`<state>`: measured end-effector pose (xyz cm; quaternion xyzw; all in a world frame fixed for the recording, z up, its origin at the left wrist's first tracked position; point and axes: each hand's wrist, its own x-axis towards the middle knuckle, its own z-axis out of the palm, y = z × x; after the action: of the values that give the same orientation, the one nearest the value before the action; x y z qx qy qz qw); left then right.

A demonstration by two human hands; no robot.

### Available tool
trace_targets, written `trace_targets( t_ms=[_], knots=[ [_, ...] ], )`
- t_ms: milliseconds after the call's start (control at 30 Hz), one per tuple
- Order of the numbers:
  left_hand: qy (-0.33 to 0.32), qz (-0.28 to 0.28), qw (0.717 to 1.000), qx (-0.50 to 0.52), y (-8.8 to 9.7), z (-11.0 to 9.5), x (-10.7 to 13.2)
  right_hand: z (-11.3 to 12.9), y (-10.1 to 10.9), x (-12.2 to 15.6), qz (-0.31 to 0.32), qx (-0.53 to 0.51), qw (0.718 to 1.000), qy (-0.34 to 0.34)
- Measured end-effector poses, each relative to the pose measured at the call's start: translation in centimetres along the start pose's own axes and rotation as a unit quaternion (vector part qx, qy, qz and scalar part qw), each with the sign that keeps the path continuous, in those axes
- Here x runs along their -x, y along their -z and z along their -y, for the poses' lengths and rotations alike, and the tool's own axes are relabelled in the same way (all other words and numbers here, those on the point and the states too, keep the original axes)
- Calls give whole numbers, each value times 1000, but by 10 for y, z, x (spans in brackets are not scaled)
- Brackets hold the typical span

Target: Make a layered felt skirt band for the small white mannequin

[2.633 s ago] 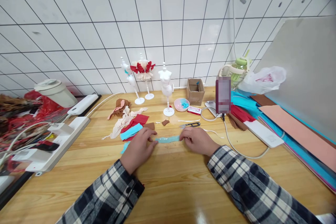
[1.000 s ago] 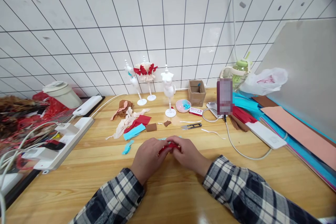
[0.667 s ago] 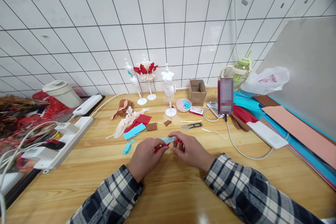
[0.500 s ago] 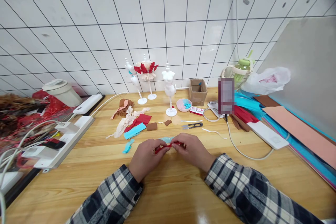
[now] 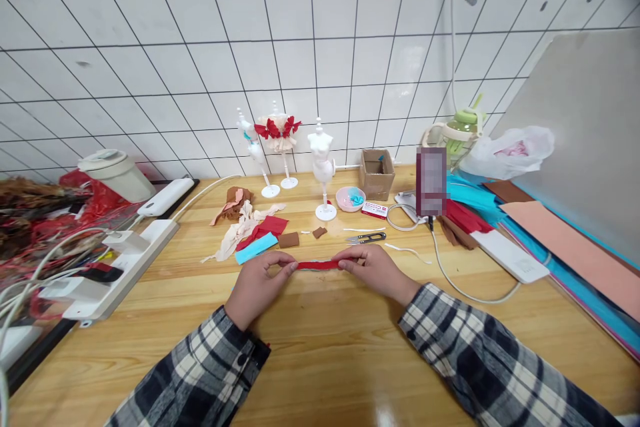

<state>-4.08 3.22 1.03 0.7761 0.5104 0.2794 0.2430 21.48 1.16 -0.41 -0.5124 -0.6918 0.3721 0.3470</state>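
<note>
My left hand (image 5: 257,283) and my right hand (image 5: 373,269) pinch the two ends of a red fabric strip (image 5: 318,265), stretched flat between them on the wooden table (image 5: 320,360). A thin line of light blue fabric shows along the strip's far edge. Small thread snips (image 5: 365,238) lie just beyond my right hand. A pile of red, blue, beige and brown fabric scraps (image 5: 253,230) lies beyond my left hand.
Three small white mannequin stands (image 5: 320,167) stand by the tiled wall, with a pink dish (image 5: 350,198) and a cardboard box (image 5: 377,173) beside them. A phone (image 5: 431,180) stands on a charging cable. Felt sheets (image 5: 565,247) lie at right; a power strip (image 5: 113,267) lies at left.
Earlier my hands held a light blue strip flat. They then came together with a red piece, and have now moved apart, spreading the red strip out over the blue one.
</note>
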Motion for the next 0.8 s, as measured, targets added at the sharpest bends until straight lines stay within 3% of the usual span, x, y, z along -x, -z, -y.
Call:
trace_targets(
  t_ms=[167,333,800],
  knots=[
    [-47,-15,999,-16,-10,3,-8,-8,2,-7,-27,5,999,17],
    [-29,8,999,12,-20,12,-25,-16,4,-17,-35,-48,997,-57],
    [-25,53,997,-56,-25,19,-33,-33,2,-21,-29,59,995,-76]
  ],
)
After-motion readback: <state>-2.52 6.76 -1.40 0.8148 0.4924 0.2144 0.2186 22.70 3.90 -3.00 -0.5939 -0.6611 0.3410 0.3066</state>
